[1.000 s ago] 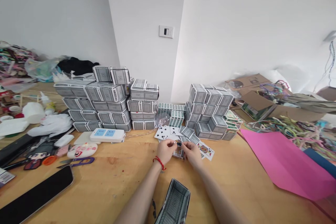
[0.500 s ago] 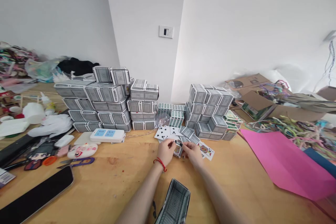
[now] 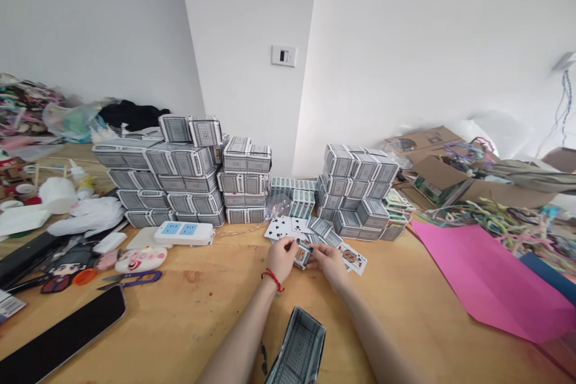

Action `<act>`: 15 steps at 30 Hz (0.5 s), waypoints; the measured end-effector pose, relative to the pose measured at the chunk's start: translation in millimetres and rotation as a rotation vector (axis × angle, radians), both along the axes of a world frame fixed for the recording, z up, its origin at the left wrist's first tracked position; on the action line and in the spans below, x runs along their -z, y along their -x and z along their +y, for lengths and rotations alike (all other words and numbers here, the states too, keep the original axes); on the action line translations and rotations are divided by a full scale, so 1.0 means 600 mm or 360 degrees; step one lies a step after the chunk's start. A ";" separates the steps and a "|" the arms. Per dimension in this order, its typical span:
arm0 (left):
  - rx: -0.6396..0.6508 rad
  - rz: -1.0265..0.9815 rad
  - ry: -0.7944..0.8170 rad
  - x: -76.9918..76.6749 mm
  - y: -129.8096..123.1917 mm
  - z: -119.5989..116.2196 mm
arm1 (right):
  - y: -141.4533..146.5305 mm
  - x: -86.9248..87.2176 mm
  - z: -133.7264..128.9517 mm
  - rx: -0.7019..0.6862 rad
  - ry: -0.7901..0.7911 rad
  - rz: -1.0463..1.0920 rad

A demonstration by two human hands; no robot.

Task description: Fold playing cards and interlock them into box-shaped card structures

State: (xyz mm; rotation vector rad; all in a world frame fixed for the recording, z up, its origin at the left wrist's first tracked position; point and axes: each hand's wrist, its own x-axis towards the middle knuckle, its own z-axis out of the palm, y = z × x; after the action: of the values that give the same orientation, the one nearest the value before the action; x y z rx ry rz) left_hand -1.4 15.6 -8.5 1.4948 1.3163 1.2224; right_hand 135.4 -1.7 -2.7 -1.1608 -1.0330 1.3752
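Between my two hands is a small card box (image 3: 302,255) with a printed face. My left hand (image 3: 283,257), with a red string bracelet at the wrist, pinches its left side. On its right side are the fingers of my right hand (image 3: 327,259), closed on the edge. Loose playing cards (image 3: 279,228) lie just behind my hands, some face up and others showing grey backs. A face card (image 3: 353,258) rests right of my right hand. Nearer to me, between my forearms, stands an open box made of grey-backed cards (image 3: 299,345).
Stacked card blocks stand at the back left (image 3: 189,159) and back right (image 3: 360,180), with green card boxes (image 3: 302,201) between. A phone (image 3: 67,336), scissors (image 3: 135,279) and power strip (image 3: 184,232) lie left. Pink paper (image 3: 490,282) and a carton (image 3: 486,189) are right.
The small box between my hands has turned and shows more of its printed face. My fingertips have moved slightly apart, and my left hand has shifted a little left.
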 end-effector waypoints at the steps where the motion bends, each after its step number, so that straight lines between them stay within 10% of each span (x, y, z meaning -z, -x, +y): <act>1: 0.0014 0.0008 0.0006 0.000 0.000 0.000 | 0.001 0.002 0.000 0.0018 -0.0018 -0.0003; 15: 0.0176 0.0033 -0.0002 -0.002 0.006 0.003 | -0.001 0.003 0.001 0.0096 -0.0020 0.0012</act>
State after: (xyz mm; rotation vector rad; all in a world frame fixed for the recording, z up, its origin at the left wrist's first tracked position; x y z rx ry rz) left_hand -4.8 17.4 -7.5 1.5635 1.2294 1.1403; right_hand 136.2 -1.2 -4.8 -1.1675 -0.9924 1.3229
